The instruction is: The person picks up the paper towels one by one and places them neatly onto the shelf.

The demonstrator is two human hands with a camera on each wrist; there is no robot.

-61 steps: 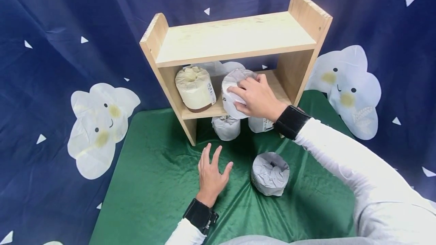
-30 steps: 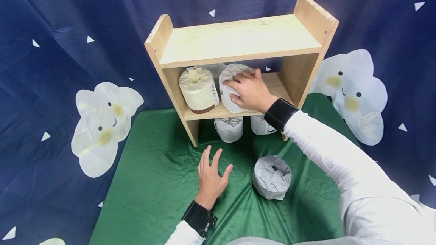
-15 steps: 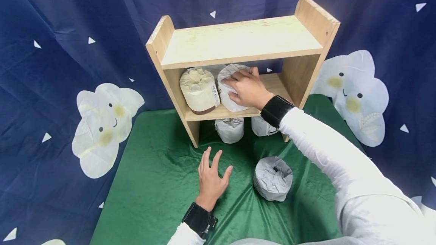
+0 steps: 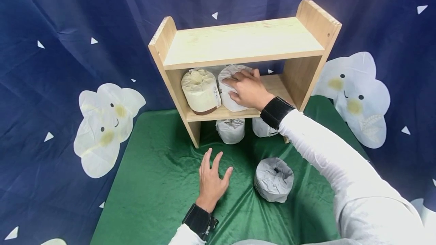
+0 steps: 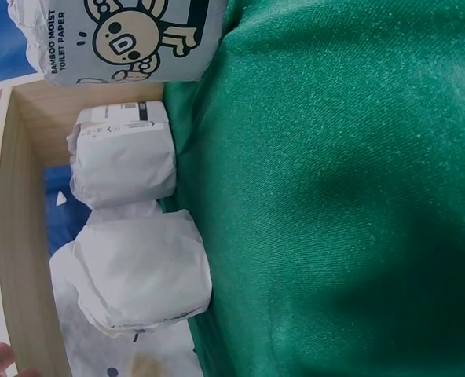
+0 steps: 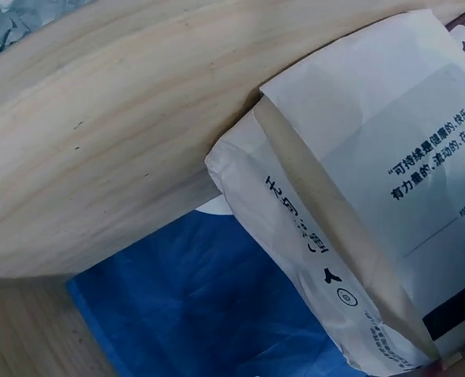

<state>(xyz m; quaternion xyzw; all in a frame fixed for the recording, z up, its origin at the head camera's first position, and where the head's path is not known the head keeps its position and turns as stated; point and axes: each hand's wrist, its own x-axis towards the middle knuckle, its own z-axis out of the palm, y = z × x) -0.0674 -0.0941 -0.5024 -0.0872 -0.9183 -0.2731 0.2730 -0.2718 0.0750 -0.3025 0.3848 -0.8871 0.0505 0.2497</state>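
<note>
A two-tier wooden shelf (image 4: 238,41) stands on a green cloth (image 4: 156,184). On its middle board a cream-wrapped paper roll (image 4: 200,90) stands beside a white-wrapped roll (image 4: 227,84). My right hand (image 4: 248,88) grips the white roll from above and the front, its fingers curved over the top. My left hand (image 4: 212,179) lies flat on the cloth with its fingers spread, holding nothing. The right wrist view shows the cream roll (image 6: 374,212) close up under the shelf board (image 6: 99,141).
Two white rolls (image 4: 231,131) (image 4: 261,127) stand under the shelf, also visible as rolls (image 5: 122,153) (image 5: 142,275) in the left wrist view. Another wrapped roll (image 4: 274,179) lies on the cloth right of my left hand. A blue cloud-print backdrop (image 4: 68,48) hangs behind.
My right hand has carried the white roll back and left on the middle board until it stands against the cream roll. The left hand has stayed in place.
</note>
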